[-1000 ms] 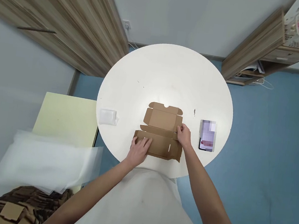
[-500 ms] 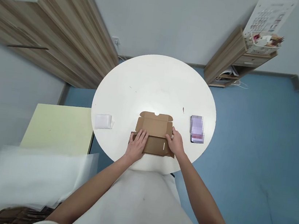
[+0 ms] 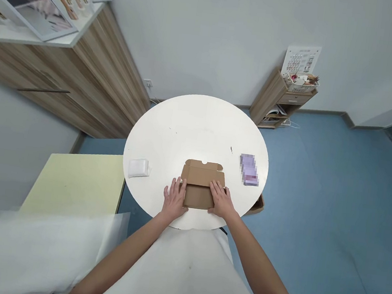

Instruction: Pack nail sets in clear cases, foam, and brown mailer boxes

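A brown cardboard box (image 3: 199, 197) lies near the front edge of the round white table (image 3: 199, 118), its flapped lid (image 3: 202, 176) raised at the far side. Against the box's left side rests my left hand (image 3: 174, 199), fingers stretched and spread, thumb at the front edge. My right hand (image 3: 222, 201) lies over the right side with its fingers extended onto the lid's corner and its thumb by the front edge. Both hands touch the box without visibly closing around it. Its side walls are partly hidden under them.
A white packet (image 3: 138, 167) lies on the table's left, and a blurred purple item (image 3: 250, 170) on its right. A pale yellow surface (image 3: 76, 182) adjoins at left, with translucent white sheeting (image 3: 34, 246) in front. A small wooden cabinet (image 3: 269, 96) stands behind.
The right hand has let go of the lid's side edge and now lies flatter over the box's right side. The left hand has shifted outward to the left side. The view has tilted up.
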`<action>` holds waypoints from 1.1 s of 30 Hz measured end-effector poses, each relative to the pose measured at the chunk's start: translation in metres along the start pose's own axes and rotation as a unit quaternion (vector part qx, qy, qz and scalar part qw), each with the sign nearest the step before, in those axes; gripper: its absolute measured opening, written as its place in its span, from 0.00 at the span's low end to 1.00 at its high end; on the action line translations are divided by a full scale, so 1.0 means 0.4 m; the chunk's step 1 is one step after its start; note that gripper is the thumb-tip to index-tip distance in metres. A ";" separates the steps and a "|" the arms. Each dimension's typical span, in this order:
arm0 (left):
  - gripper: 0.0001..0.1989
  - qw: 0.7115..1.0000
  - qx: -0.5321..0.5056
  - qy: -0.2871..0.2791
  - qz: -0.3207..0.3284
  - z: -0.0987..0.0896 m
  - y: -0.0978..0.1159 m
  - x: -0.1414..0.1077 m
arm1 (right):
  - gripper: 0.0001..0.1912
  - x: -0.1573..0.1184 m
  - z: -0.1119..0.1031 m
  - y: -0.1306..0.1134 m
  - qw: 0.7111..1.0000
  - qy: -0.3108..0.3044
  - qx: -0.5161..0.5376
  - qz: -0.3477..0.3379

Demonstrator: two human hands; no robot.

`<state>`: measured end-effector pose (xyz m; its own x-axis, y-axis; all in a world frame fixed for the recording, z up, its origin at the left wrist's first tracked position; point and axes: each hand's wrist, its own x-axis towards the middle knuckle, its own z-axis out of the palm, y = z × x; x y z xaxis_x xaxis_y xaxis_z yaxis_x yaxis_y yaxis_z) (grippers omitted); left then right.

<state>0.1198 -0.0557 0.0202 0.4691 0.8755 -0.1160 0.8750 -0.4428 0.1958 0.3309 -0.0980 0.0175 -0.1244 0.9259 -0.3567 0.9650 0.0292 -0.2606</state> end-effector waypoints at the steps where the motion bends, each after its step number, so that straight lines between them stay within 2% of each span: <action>1: 0.47 0.999 -0.004 0.006 -0.034 0.002 -0.014 -0.010 | 0.61 0.002 0.000 0.001 1.000 -0.002 0.004 0.001; 3: 0.45 0.997 -0.017 0.008 -0.074 0.007 -0.045 -0.026 | 0.62 0.005 0.000 0.004 1.000 -0.004 0.012 -0.001; 7: 0.35 0.997 -0.037 -0.019 -0.064 0.006 -0.083 -0.035 | 0.63 0.006 0.007 0.007 0.999 -0.003 0.033 -0.014; 12: 0.24 0.994 -0.080 -0.058 -0.043 0.004 -0.068 -0.008 | 0.61 0.008 0.027 -0.002 0.998 -0.007 0.063 -0.010; 16: 0.15 0.990 -0.137 -0.005 -0.028 0.006 -0.052 -0.001 | 0.61 0.013 0.041 -0.018 0.998 -0.008 0.066 -0.001; 19: 0.15 0.985 -0.166 0.035 -0.015 -0.002 -0.038 -0.005 | 0.61 0.018 0.047 -0.030 0.999 -0.002 0.051 0.003; 23: 0.22 0.977 -0.210 0.040 0.005 -0.020 -0.010 -0.009 | 0.62 0.025 0.054 -0.044 0.999 0.006 0.038 -0.001; 26: 0.27 0.962 -0.268 0.038 -0.037 -0.025 -0.001 -0.007 | 0.65 0.028 0.055 -0.046 0.999 0.001 0.038 -0.003; 30: 0.19 0.926 -0.356 0.017 -0.123 -0.012 -0.022 0.000 | 0.69 0.028 0.045 -0.043 0.999 -0.027 0.042 -0.014; 33: 0.15 0.910 -0.384 -0.005 -0.155 0.007 -0.039 0.005 | 0.70 0.029 0.032 -0.043 0.997 -0.058 0.036 -0.017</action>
<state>0.1073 -0.0476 0.0142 0.2191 0.9317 -0.2898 0.6259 0.0936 0.7743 0.3097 -0.0926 0.0062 -0.1878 0.8745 -0.4473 0.9410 0.0296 -0.3371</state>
